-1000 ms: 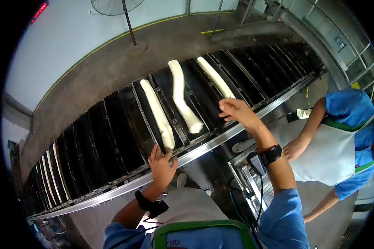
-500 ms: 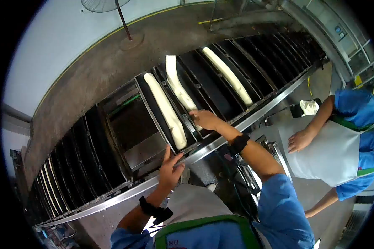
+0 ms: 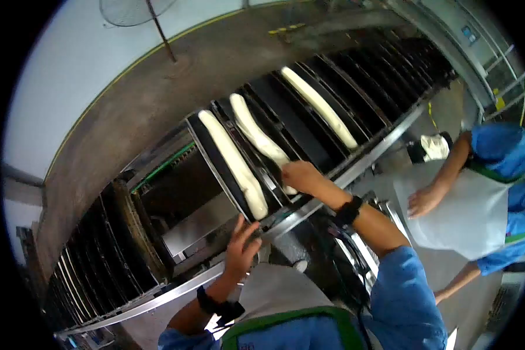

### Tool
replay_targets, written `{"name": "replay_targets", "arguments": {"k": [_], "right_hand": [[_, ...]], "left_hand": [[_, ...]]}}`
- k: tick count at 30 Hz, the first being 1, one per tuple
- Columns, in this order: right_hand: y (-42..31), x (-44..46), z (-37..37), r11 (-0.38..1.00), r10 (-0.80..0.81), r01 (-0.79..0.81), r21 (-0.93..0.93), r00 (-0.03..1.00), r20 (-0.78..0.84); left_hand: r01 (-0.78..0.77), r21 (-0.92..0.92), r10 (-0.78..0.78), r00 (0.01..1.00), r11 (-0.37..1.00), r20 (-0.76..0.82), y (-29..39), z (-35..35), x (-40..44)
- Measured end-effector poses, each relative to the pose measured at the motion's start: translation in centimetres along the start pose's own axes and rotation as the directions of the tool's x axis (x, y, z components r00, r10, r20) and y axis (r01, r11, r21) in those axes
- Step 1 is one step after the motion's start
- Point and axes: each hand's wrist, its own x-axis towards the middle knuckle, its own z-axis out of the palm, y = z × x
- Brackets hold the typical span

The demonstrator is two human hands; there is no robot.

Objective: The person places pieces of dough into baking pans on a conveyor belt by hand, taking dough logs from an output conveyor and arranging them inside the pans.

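Plainly, the two hands are apart near the middle of the frame, each at a different tray. The right hand (image 3: 302,177), its fingers curled, is over the lower end of the middle pale roll (image 3: 255,134); whether it grips the roll I cannot tell (the knuckles hide the fingertips). That roll lies bent along its own black tray, at the centre of the frame. Lower and to the left, the left hand (image 3: 241,249) has its fingers spread, fingertips at the near edge of the left tray (image 3: 218,164), which holds a straighter left roll (image 3: 233,161). Right of centre and higher up, a third roll (image 3: 321,108) lies in another tray. At the frame's right, a co-worker's hand (image 3: 426,201) rests before a pale apron (image 3: 472,224).
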Motion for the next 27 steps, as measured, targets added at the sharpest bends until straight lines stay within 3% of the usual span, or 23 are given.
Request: {"name": "replay_targets", "arguments": {"k": [1, 3, 4, 5, 7, 9, 10, 11, 13, 15, 16, 17, 20, 21, 22, 23, 27], "right_hand": [[-0.6, -0.3, 0.3, 1.0, -0.008, 0.008, -0.013, 0.999, -0.048], [-1.8, -1.1, 1.0, 0.998, 0.055, -0.053, 0.029, 0.995, -0.078], [-1.8, -1.3, 0.8, 0.995, 0.087, -0.081, 0.057, 0.99, -0.109], [-1.5, -1.7, 0.7, 0.986, 0.123, -0.124, 0.115, 0.992, 0.015], [-0.8, -2.8, 1.5, 0.974, 0.075, -0.033, 0.223, 0.98, -0.183], [-3.2, -5.7, -1.2, 0.943, 0.23, -0.177, 0.281, 0.959, -0.165], [-3.1, -7.6, -1.1, 0.935, 0.168, -0.075, 0.347, 0.954, -0.247], [-3.5, -9.6, -1.5, 0.933, 0.144, -0.025, 0.359, 0.94, -0.308], [-3.2, -13.8, -1.4, 0.887, 0.183, -0.044, 0.459, 0.947, -0.263], [-2.5, -19.4, -0.1, 0.834, 0.301, -0.135, 0.536, 0.924, -0.236], [-0.8, -24.5, 2.6, 0.755, 0.384, -0.166, 0.634, 0.896, -0.223], [-0.2, -28.1, 2.9, 0.727, 0.493, -0.311, 0.613, 0.857, -0.15], [0.7, -37.3, 5.8, 0.613, 0.725, -0.503, 0.61, 0.666, -0.179], [0.9, -41.0, 7.2, 0.602, 0.757, -0.53, 0.598, 0.616, -0.217], [0.7, -44.4, 8.2, 0.505, 0.837, -0.604, 0.616, 0.519, -0.176], [0.6, -47.5, 8.9, 0.396, 0.898, -0.661, 0.637, 0.424, -0.118], [-1.2, -57.8, 11.1, 0.27, 0.958, -0.75, 0.603, 0.271, -0.091]], "left_hand": [[0.01, -0.001, -0.01, 0.999, 1.0, 0.033, 0.2, 0.0, 0.0], [0.055, -0.184, -0.049, 0.998, 0.981, 0.038, 0.4, -0.1, 0.6], [-0.003, -0.074, 0.004, 1.0, 0.997, 0.015, 0.4, -0.1, 0.8], [-0.009, -0.069, 0.012, 0.999, 0.998, 0.044, 0.2, 0.0, 0.9], [0.064, -0.104, -0.063, 0.998, 0.993, 0.017, -0.1, 0.0, 1.1], [0.158, -0.261, -0.132, 0.985, 0.952, 0.114, 0.2, -0.1, 1.0], [0.152, -0.251, -0.101, 0.974, 0.956, 0.205, 0.5, 0.2, 0.9], [0.151, -0.26, -0.107, 0.978, 0.954, 0.177, 0.7, 0.4, 0.7], [0.142, -0.276, -0.119, 0.988, 0.951, 0.101, 0.5, 0.2, 0.8], [0.041, -0.153, -0.021, 0.991, 0.987, 0.132, -1.1, -0.3, 1.3], [0.073, -0.258, -0.027, 0.983, 0.963, 0.18, -2.1, 0.3, 1.5], [0.129, -0.354, -0.055, 0.976, 0.926, 0.211, -2.1, 0.1, 1.9], [0.016, -0.261, 0.039, 0.978, 0.965, 0.206, -1.5, -0.5, 1.5], [-0.138, -0.129, 0.161, 0.97, 0.982, 0.182, -2.6, -1.0, 2.0], [-0.292, 0.002, 0.287, 0.943, 0.956, 0.167, -3.2, -1.1, 2.3], [-0.302, 0.006, 0.295, 0.936, 0.953, 0.194, -2.7, -1.0, 2.4], [-0.18, 0.095, 0.167, 0.978, 0.979, 0.127, -2.5, -1.2, 2.8]]}}
